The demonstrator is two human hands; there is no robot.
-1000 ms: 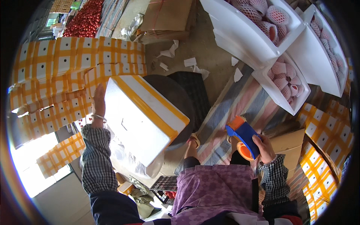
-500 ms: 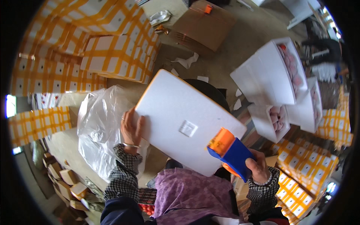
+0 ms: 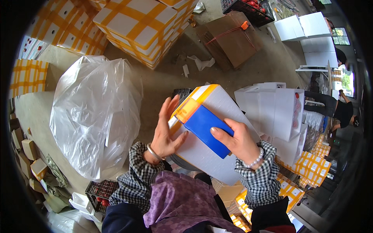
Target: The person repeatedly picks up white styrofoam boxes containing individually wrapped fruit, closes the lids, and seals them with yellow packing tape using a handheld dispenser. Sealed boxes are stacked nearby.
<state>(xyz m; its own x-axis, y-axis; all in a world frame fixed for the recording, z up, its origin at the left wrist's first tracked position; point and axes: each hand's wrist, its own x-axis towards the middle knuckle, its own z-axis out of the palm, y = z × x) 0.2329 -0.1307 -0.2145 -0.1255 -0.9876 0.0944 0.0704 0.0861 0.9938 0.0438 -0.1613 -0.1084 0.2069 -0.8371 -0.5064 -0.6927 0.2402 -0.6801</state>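
A white foam box (image 3: 211,157) stands in front of me, tilted across the view, with orange tape along its far left edge. Wrapped in my right hand (image 3: 241,143) is a blue tape dispenser (image 3: 210,130), held over the top of the box. An orange tape roll (image 3: 189,110) shows at the dispenser's far end, close to that taped edge. My left hand (image 3: 166,130) is open, fingers spread and thumb apart, beside the box's left edge and near the dispenser's front. Whether its palm touches the box, I cannot tell.
On the left is a large clear plastic bag (image 3: 97,120). Taped foam boxes (image 3: 136,23) are stacked at the far left. Beyond my box lies a flattened brown carton (image 3: 229,40). White foam boxes (image 3: 285,110) with netted fruit stand at right, and a person (image 3: 342,112) is farther off.
The dispenser has moved from the box's lower right to its far left edge. My left hand has come off the box's side and opened. The box is turned and the view has shifted.
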